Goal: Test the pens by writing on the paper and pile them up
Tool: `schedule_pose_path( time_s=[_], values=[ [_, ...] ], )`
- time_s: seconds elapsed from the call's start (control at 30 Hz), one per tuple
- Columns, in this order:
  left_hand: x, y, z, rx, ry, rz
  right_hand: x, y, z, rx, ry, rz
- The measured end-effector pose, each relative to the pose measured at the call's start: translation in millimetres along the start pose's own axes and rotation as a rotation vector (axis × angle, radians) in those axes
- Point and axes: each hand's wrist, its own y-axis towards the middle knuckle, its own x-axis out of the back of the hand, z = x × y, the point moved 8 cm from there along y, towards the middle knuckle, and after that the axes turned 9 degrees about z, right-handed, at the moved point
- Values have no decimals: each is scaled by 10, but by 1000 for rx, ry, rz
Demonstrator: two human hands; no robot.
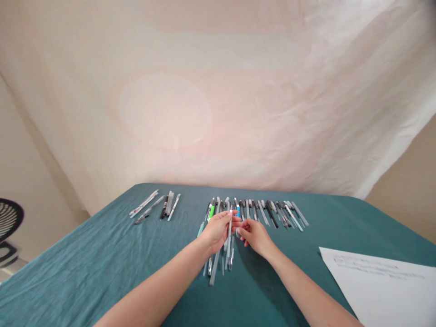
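Over the middle of a teal cloth-covered table point(102, 263), my left hand point(218, 230) holds a slim pale pen point(230, 227) upright between its fingertips. My right hand point(255, 235) is beside it, fingers curled and pinching toward the same pen's lower part. Directly below both hands lies a bunch of pens point(221, 261). Behind them a long row of pens point(269, 212) is spread out, with a green one point(211, 212) and a blue one point(237, 210) among them.
A smaller group of pens point(160, 206) lies at the far left of the table. A white printed sheet point(384, 286) rests at the right front. A pale wrinkled sheet hangs behind the table; a black wire object point(8, 218) stands at the left.
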Motion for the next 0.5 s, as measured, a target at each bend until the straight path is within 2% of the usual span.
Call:
schedule_pose_path(
  time_s=[0.1,0.23,0.3,0.4,0.5],
  values=[
    [-6,-9,-8,-9,9,15,61,-34,102,29,-22,-40],
    [-3,-11,-48,-52,13,14,241,-122,313,106,21,-185],
    [8,-8,-85,-93,8,1,233,-142,391,110,74,-134],
    [30,-8,-145,-152,3,-17,133,-163,481,94,115,31],
    [19,-19,-193,-198,23,6,95,-197,563,116,111,95]
  ],
)
